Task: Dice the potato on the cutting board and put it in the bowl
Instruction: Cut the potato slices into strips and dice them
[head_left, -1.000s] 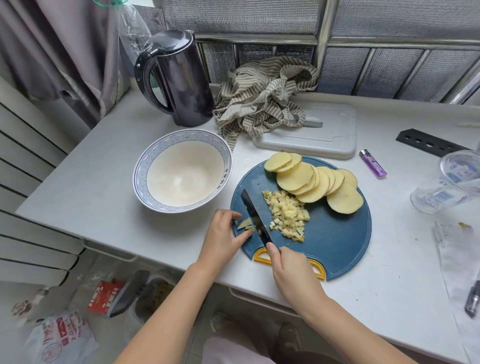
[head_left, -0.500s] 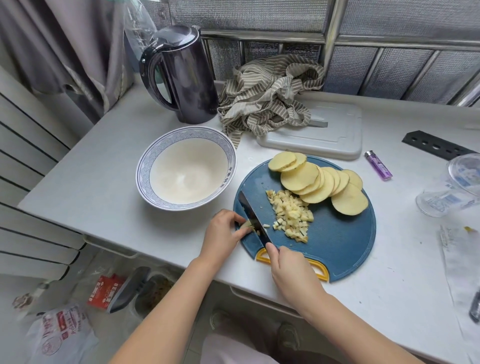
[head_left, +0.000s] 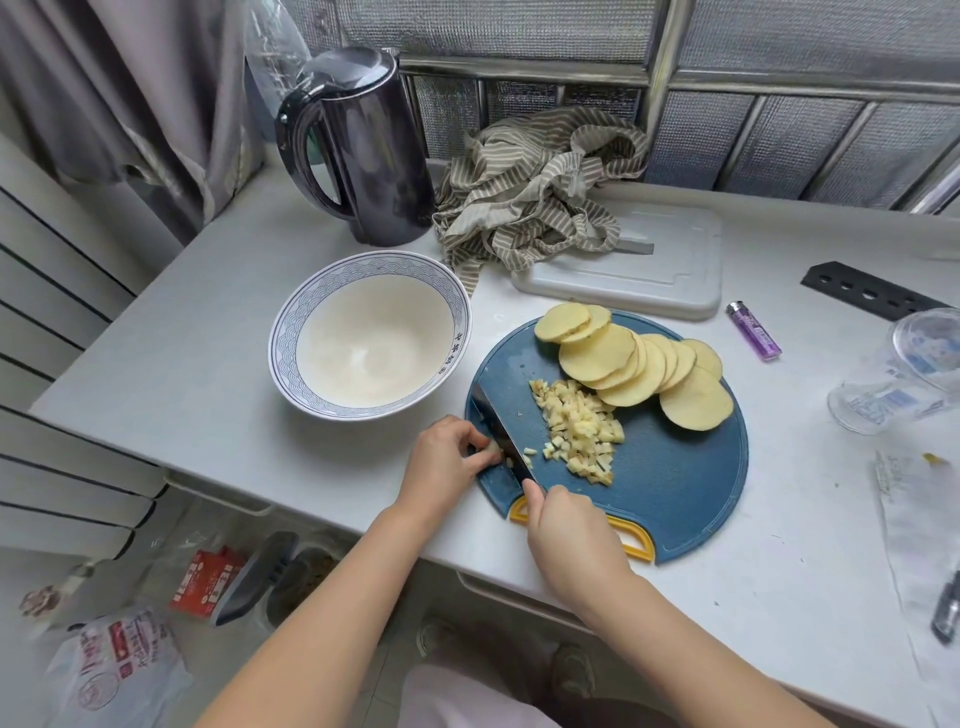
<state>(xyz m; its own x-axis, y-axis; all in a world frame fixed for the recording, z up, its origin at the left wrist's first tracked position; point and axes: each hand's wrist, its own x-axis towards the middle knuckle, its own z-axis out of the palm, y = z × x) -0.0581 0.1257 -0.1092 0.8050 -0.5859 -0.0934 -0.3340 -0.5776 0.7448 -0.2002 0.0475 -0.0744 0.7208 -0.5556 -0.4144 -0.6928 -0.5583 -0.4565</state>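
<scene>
Though plainly longer a second back, now down to a stub: potato strip (head_left: 493, 455) at near-left edge of cutting board (head_left: 675, 499), pinched under curled fingertips of left hand (head_left: 445, 460). Right hand (head_left: 571, 530) clamped round handle of knife (head_left: 501, 428), handle itself hidden in the fist. Blade tip pointing away, edge down on the board, hard against the stub.

Two or three fresh cubes (head_left: 527, 453) just right of the blade, absent a second back, lying a little apart from main diced pile (head_left: 582, 431) at board centre. Pile unchanged in outline. Fanned potato slices (head_left: 639, 364) on far side of board untouched, same overlap as before. Just left of board, bowl (head_left: 291, 332), nothing in it yet.

Reading: present strip nearly spent, perhaps one or two cuts left. Fingertips very near the edge, so worth minding on the last cut. Next, most likely, a fresh slice from the fan, cut into strips, then crosswise. Bulk of the potato not yet diced; transfer to bowl not begun. Early-to-middle stage at best.
</scene>
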